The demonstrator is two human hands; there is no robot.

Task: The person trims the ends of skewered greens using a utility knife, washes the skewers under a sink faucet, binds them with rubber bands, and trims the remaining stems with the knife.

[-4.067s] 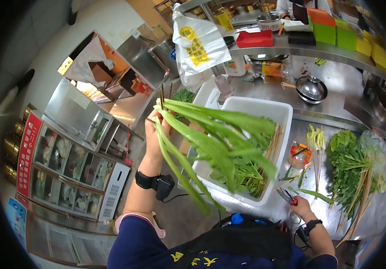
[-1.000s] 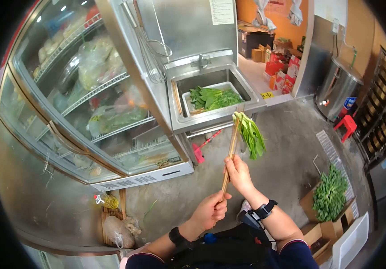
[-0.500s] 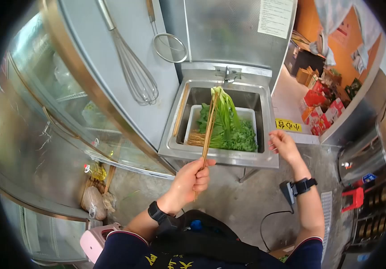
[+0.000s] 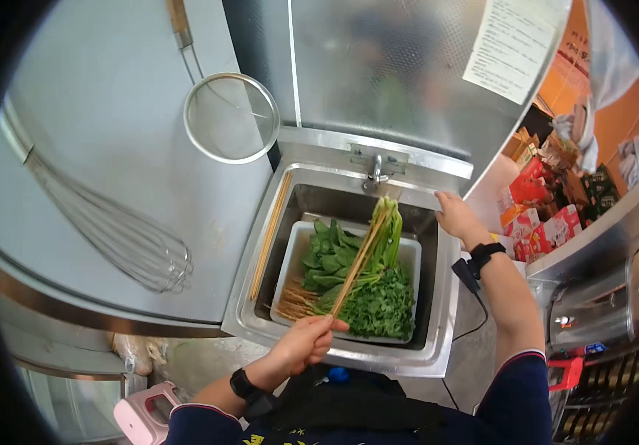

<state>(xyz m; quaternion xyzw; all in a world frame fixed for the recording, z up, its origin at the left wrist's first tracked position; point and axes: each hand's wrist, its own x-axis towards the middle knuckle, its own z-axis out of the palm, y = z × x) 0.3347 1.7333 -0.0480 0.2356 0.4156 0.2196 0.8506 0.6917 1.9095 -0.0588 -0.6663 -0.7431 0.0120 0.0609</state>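
Note:
My left hand [image 4: 308, 343] is closed around the lower ends of thin wooden skewers [image 4: 354, 278] at the sink's front edge. Pale green leafy stalks [image 4: 387, 236] are on the skewers' far ends, over a white tub [image 4: 295, 256] in the metal sink [image 4: 447, 311]. Dark leaves [image 4: 327, 256], curly greens [image 4: 382, 308] and more skewers [image 4: 295, 300] lie in the tub. My right hand [image 4: 456, 217] is at the sink's back right corner, to the right of the faucet [image 4: 377, 170]; its fingers are bunched and partly hidden, and I cannot tell whether they hold anything.
Long sticks [image 4: 269, 241] lie along the sink's left rim. A strainer [image 4: 232, 119] and a whisk [image 4: 112, 222] hang on the panel at left. At lower left is a pink stool [image 4: 141, 419]. Red boxes [image 4: 549, 233] and a steel container [image 4: 594, 308] are at right.
The view has turned from the work counter to the sink and come closer. My right hand has let go of the skewers and moved beside the sink's back corner. My left hand still holds them.

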